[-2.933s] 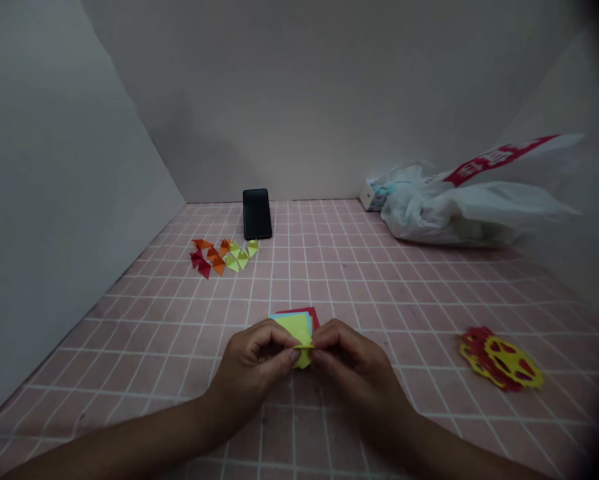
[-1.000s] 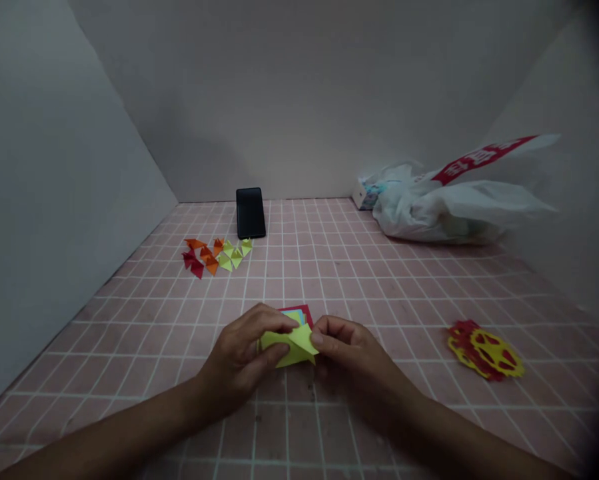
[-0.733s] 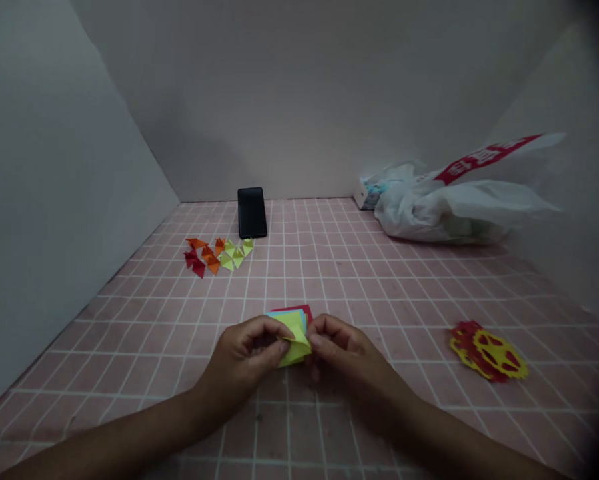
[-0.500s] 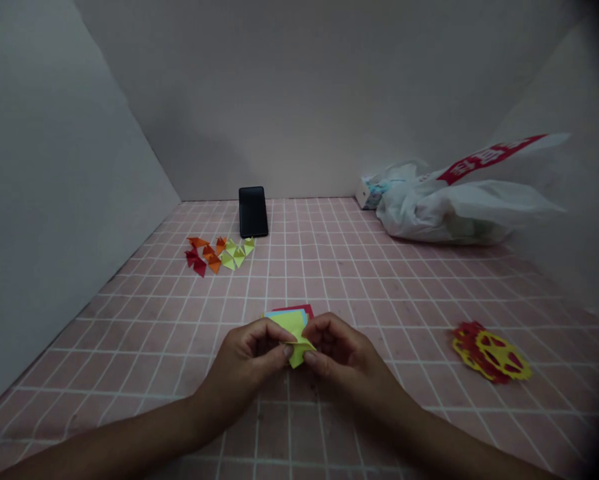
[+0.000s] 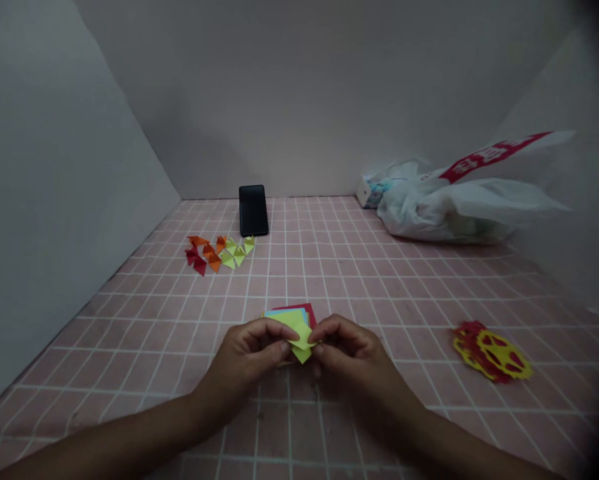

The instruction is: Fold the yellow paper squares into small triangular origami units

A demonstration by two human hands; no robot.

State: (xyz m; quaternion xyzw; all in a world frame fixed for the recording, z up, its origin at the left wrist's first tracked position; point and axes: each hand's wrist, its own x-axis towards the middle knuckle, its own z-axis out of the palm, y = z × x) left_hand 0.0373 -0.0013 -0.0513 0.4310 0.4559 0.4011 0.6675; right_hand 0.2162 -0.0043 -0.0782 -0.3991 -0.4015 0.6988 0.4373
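Note:
My left hand (image 5: 249, 350) and my right hand (image 5: 352, 350) meet near the front of the pink tiled surface (image 5: 329, 273). Both pinch a small folded yellow-green paper piece (image 5: 302, 347) between thumbs and fingertips. Just behind the hands lies a small stack of square coloured papers (image 5: 296, 313), with yellow, blue and red sheets showing. Part of that stack is hidden by my fingers.
A cluster of folded red, orange and yellow-green paper triangles (image 5: 218, 252) lies at the back left. A black phone (image 5: 253, 210) leans against the rear wall. A white plastic bag (image 5: 459, 203) sits at the back right. A red and yellow paper cut-out (image 5: 492, 350) lies at the right.
The yellow-green paper was spread wider a second ago; now it is folded smaller between my fingertips. My hands stay in the same spot.

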